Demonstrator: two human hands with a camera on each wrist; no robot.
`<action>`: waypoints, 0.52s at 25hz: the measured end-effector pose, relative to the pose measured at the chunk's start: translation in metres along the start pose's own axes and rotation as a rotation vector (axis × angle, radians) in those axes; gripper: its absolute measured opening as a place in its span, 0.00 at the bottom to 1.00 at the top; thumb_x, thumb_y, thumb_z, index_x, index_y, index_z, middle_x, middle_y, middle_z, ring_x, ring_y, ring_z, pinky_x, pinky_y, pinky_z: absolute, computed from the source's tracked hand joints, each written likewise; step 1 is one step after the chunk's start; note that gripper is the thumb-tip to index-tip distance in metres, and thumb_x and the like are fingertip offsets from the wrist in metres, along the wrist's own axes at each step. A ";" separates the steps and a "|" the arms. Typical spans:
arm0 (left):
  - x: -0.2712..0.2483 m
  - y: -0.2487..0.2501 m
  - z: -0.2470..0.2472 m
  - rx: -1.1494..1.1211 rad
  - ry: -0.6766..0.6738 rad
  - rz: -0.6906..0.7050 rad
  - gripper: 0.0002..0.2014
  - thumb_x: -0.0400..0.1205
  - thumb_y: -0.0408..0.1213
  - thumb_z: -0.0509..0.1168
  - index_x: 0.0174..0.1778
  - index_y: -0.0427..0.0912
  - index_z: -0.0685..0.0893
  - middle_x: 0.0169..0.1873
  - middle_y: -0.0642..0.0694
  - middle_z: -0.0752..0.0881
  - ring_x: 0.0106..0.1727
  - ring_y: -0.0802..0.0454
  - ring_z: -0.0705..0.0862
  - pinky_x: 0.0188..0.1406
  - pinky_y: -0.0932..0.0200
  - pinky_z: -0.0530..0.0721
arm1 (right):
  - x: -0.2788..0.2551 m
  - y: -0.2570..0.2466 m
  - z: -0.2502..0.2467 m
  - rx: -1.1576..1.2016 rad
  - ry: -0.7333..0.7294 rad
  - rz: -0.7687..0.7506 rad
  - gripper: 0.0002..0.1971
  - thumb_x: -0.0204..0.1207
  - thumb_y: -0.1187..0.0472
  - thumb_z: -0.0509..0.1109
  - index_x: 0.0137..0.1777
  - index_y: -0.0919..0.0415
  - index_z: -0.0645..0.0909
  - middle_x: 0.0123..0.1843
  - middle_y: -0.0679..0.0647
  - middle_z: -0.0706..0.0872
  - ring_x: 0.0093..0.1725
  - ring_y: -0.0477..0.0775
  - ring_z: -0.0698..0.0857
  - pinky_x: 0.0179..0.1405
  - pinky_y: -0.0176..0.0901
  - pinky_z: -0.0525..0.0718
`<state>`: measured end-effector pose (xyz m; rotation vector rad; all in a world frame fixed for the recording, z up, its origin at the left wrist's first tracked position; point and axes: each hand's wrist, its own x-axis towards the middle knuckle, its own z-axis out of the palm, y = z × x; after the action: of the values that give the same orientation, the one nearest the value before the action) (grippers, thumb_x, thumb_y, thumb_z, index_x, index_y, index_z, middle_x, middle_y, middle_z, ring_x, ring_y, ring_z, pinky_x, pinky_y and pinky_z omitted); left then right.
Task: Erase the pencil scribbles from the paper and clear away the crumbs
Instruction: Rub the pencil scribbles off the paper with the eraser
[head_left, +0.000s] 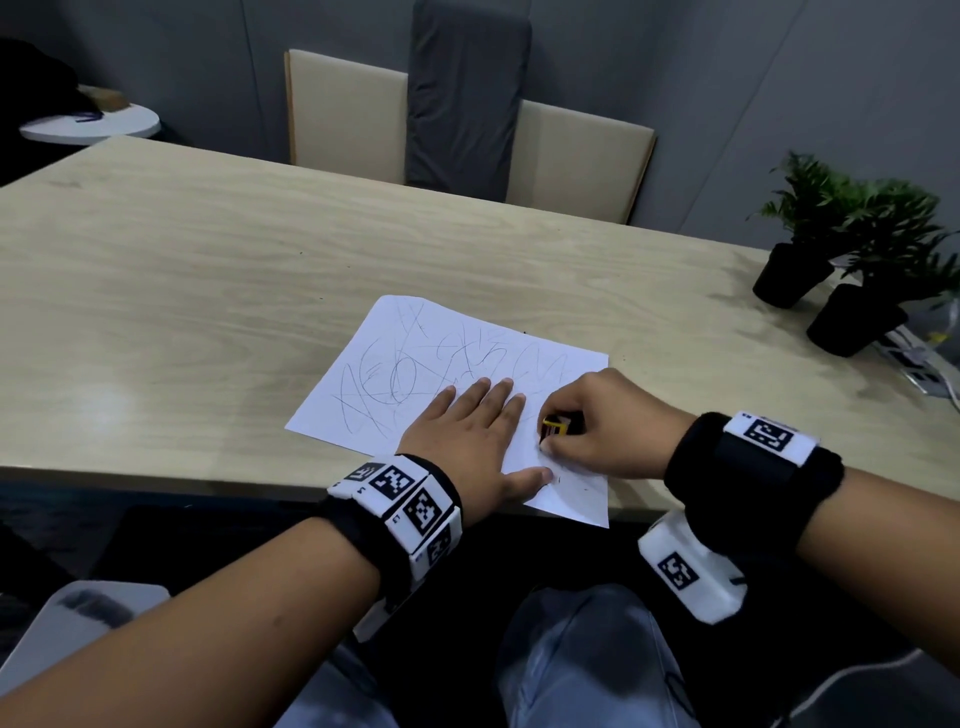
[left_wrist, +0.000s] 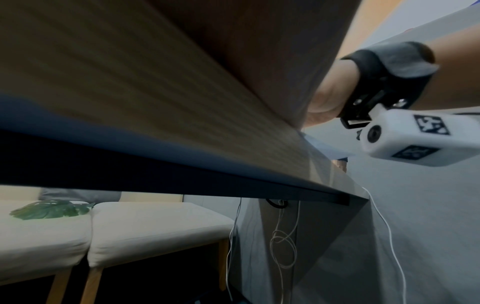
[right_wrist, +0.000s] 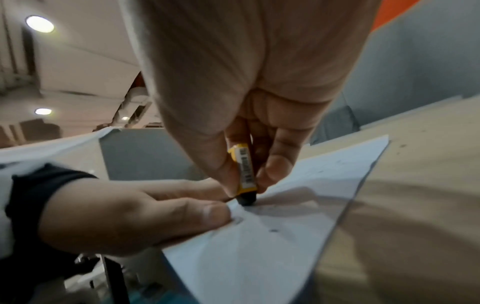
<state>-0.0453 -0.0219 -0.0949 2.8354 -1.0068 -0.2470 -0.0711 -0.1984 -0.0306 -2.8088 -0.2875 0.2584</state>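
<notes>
Paper (head_left: 415, 364) pinned flat under left hand (head_left: 467, 431), fingers straight, against sliding; right hand (head_left: 602, 421) pinches eraser (head_left: 553, 428), tip on sheet.

The white sheet of scribbled paper (head_left: 415, 374) lies on the pale wooden table (head_left: 208, 270) at its near edge — left hand (head_left: 467, 431) flat on it, right hand (head_left: 602, 426) just beside, pressing the yellow-sleeved eraser (head_left: 553, 429) onto the sheet. Two black-potted green plants (head_left: 831, 280) stand far right — cushioned beige chairs (head_left: 353, 109) behind the table.
</notes>
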 end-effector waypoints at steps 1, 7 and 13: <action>0.001 0.000 0.000 0.000 0.003 0.003 0.43 0.81 0.71 0.43 0.87 0.49 0.40 0.86 0.53 0.38 0.85 0.55 0.36 0.84 0.48 0.36 | 0.000 -0.003 0.001 0.002 -0.016 -0.015 0.05 0.71 0.59 0.72 0.41 0.57 0.88 0.36 0.50 0.89 0.36 0.46 0.84 0.38 0.41 0.82; -0.001 0.000 0.000 -0.003 0.004 0.002 0.43 0.81 0.70 0.43 0.87 0.49 0.40 0.86 0.53 0.38 0.85 0.55 0.36 0.84 0.48 0.36 | 0.013 0.006 -0.006 -0.037 0.052 0.038 0.05 0.72 0.60 0.71 0.43 0.58 0.89 0.38 0.51 0.89 0.40 0.49 0.85 0.41 0.43 0.83; 0.000 0.000 0.001 -0.001 -0.003 0.003 0.43 0.81 0.70 0.43 0.86 0.49 0.39 0.86 0.53 0.37 0.85 0.55 0.35 0.84 0.48 0.35 | 0.017 0.010 -0.009 -0.053 0.083 0.062 0.05 0.72 0.60 0.72 0.43 0.59 0.89 0.38 0.51 0.89 0.41 0.50 0.85 0.44 0.48 0.86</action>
<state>-0.0452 -0.0224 -0.0957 2.8332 -1.0106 -0.2521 -0.0507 -0.2062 -0.0274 -2.8756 -0.1920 0.1492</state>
